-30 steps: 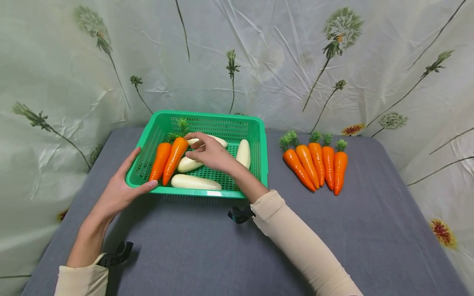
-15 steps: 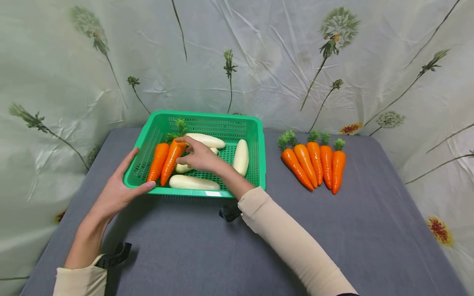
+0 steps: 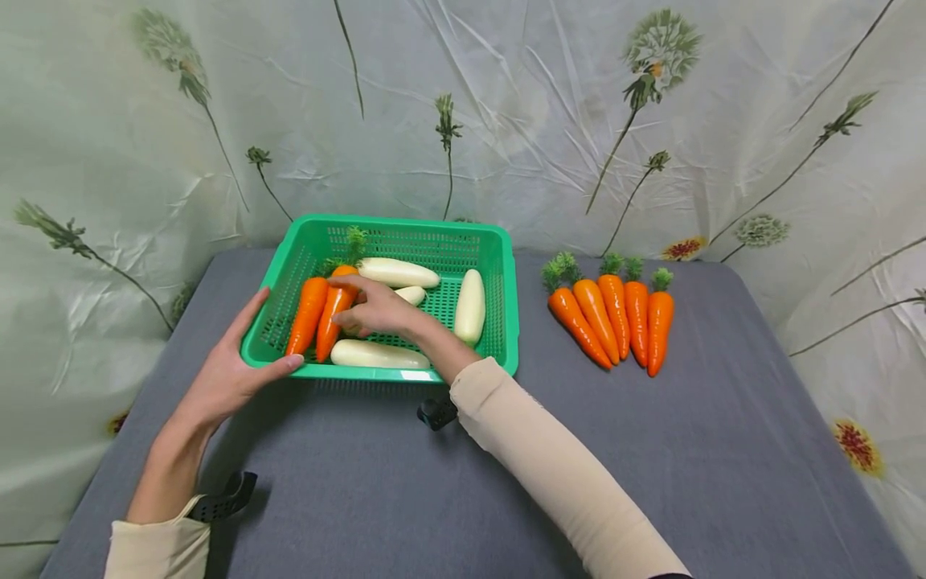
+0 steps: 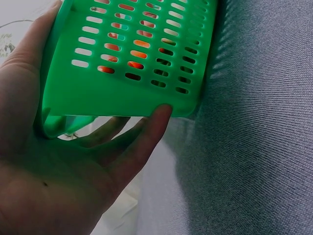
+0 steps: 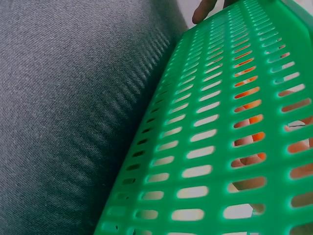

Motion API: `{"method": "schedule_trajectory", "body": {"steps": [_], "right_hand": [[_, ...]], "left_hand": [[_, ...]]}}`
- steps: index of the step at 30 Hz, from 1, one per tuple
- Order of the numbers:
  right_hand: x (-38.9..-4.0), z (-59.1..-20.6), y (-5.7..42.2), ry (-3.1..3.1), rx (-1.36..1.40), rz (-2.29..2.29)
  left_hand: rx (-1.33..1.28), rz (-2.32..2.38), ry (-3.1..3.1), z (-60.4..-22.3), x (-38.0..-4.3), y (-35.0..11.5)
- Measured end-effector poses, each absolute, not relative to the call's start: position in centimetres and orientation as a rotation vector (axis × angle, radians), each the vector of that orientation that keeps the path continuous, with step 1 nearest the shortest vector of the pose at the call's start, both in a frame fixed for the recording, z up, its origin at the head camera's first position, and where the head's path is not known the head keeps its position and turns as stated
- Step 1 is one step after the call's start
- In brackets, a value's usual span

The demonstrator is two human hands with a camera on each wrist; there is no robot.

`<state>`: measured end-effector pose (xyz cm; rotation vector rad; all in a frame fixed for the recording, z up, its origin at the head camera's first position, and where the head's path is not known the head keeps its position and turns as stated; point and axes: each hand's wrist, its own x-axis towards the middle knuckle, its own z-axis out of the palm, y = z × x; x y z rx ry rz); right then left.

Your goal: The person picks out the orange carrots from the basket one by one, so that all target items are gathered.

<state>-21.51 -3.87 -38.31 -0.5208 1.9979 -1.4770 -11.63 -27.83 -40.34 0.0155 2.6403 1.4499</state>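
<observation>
A green perforated plastic basket (image 3: 405, 375) stands on the table in the head view. My left hand (image 3: 230, 374) grips its near-left corner, thumb on the front rim; in the left wrist view its fingers (image 4: 146, 139) reach around the corner. Inside, my right hand (image 3: 383, 310) holds an orange carrot (image 3: 329, 338) with a green top, its index finger and thumb lying across it. Another carrot (image 3: 307, 314) leans at its left. Several long white vegetables, like radishes (image 3: 470, 310), lie on the basket floor. In the right wrist view the basket wall (image 5: 205, 132) mostly hides the right hand.
Several more carrots (image 3: 615, 318) lie in a row on the grey tablecloth (image 3: 723, 418), right of the basket. A pale curtain (image 3: 542, 121) printed with dandelions hangs behind and beside the table. Each wrist wears a black strap (image 3: 226, 497).
My right hand has moved left and slightly down, from above the white vegetables onto the right-hand carrot in the basket. My left hand has stayed on the basket corner.
</observation>
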Motion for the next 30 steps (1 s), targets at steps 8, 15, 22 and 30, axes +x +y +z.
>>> {"method": "schedule_trajectory", "body": {"steps": [8,15,22,30], "right_hand": [[-21.6,-38.3,-3.9,2.016,-0.456,-1.591],[-21.3,-38.0,-3.5,2.072,-0.433,-1.72],[-21.5,-37.5,-2.4,2.135,-0.443,-1.793],[-21.5,-36.7,-0.6,2.13,-0.45,-1.825]], "left_hand": [[0.011,1.447,2.649,-40.0,-11.5,-27.9],[0.008,1.469,2.635,-40.3,-11.5,-27.9],[0.008,1.494,2.625,-40.5,-11.6,-27.9],[0.002,1.493,2.616,-40.4,-11.7,-27.9]]}}
